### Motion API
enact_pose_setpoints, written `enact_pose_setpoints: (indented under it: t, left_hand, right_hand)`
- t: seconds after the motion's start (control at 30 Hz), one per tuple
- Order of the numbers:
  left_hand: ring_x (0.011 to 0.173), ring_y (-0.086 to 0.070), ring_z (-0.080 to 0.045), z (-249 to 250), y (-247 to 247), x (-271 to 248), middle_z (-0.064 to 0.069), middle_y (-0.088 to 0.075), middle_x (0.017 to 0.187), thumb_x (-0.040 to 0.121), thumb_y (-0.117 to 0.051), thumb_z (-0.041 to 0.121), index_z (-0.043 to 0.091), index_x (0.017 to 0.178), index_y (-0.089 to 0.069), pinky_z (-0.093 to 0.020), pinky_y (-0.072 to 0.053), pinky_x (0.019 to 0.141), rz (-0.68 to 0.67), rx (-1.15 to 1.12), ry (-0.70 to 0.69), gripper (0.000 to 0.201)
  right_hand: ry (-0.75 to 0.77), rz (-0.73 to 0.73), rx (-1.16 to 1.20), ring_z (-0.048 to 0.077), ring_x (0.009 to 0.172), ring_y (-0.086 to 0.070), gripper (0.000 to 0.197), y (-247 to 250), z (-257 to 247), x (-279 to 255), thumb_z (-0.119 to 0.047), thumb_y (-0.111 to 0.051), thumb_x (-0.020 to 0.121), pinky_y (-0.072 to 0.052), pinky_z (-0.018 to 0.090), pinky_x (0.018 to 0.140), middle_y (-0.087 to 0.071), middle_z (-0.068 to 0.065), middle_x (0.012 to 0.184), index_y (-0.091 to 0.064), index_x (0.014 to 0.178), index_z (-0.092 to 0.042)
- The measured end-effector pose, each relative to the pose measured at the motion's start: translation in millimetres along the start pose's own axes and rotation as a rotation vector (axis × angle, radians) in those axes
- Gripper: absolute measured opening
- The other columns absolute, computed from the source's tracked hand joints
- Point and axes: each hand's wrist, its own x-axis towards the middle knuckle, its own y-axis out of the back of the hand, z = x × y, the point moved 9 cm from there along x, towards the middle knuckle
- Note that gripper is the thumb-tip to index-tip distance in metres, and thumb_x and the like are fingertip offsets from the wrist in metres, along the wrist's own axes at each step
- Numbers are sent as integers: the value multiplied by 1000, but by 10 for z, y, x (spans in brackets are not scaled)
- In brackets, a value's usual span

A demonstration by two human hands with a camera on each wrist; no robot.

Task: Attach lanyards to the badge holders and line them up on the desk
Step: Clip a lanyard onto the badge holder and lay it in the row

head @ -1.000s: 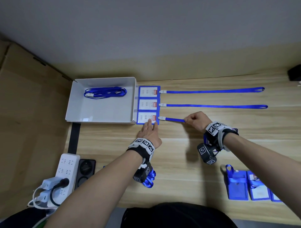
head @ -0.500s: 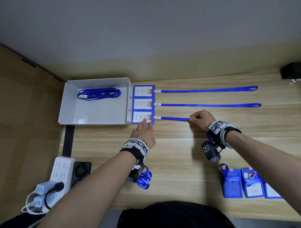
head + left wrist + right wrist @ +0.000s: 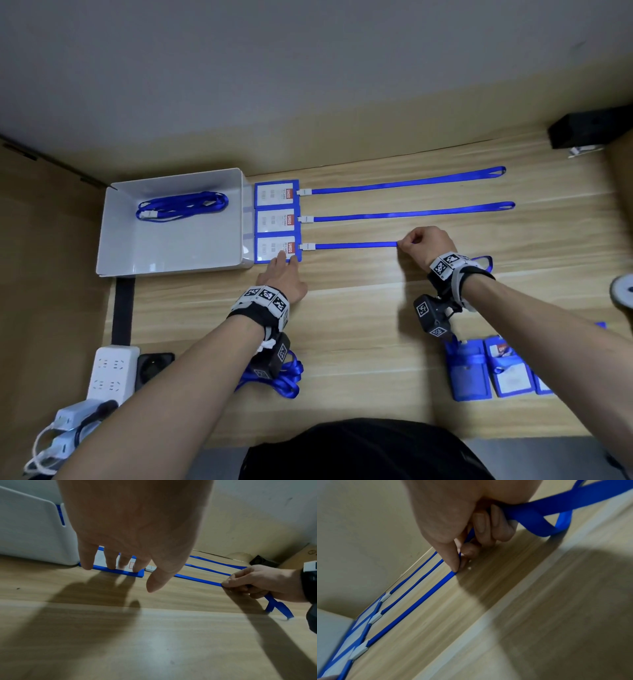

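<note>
Now right hand (image 3: 424, 244) pinches lanyard (image 3: 356, 245) (taut); left hand (image 3: 286, 277) presses badge holder (image 3: 274, 248).

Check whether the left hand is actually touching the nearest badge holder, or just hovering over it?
Touching. The left wrist view shows the left hand with straight fingertips pressed onto the near edge of the nearest badge holder, no gap visible.

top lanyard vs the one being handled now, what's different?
The top lanyard lies flat and straight at full length with no hand on it; the near lanyard is pinched by the right hand, straight only up to that grip. The top one's loop end lies flat on the desk; the near one's tail curls loose behind the hand. Both are blue, each clipped to a badge holder.
</note>
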Motion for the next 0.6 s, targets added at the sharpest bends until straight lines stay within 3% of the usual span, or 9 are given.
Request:
enact_pose_setpoints:
  t: [0.17, 0.3, 0.47, 0.6]
  left_hand:
    - [139, -30, -29, -5, 80, 49, -8, -24, 153, 91, -51, 29, 14, 148, -30, -44, -40, 103, 79, -149, -4, 62]
    - [136, -33, -29, 99, 185, 63, -9, -28, 150, 91, -49, 25, 13, 147, -32, -42, -42, 102, 212, -223, -12, 59]
    - [142, -30, -29, 873, 149, 21, -7, -16, 160, 91, -48, 21, 16, 150, -26, -44, -42, 106, 266, -150, -314, 63]
    - [151, -8, -26, 1561, -42, -11, -8, 0, 165, 91, -47, 20, 14, 157, -8, -42, -22, 120, 226, 36, -526, 77]
  right_hand:
    - [-27, 13, -22, 19, 73, -62, 20, 7, 9, 1, -41, -71, 78, -47, 27, 65, -68, -7, 76, -68, 71, -23]
    - [-25, 3, -22, 19, 71, -63, 22, 31, 17, 4, -43, -71, 76, -52, 29, 65, -68, -7, 74, -67, 70, -23]
    - [-13, -6, -34, 19, 71, -63, 24, 25, 29, 16, -45, -70, 76, -45, 26, 60, -67, -8, 72, -66, 70, -23]
    - [-4, -20, -40, 19, 71, -63, 24, 6, 49, 40, -46, -69, 76, -41, 25, 60, -67, -6, 74, -66, 73, -22]
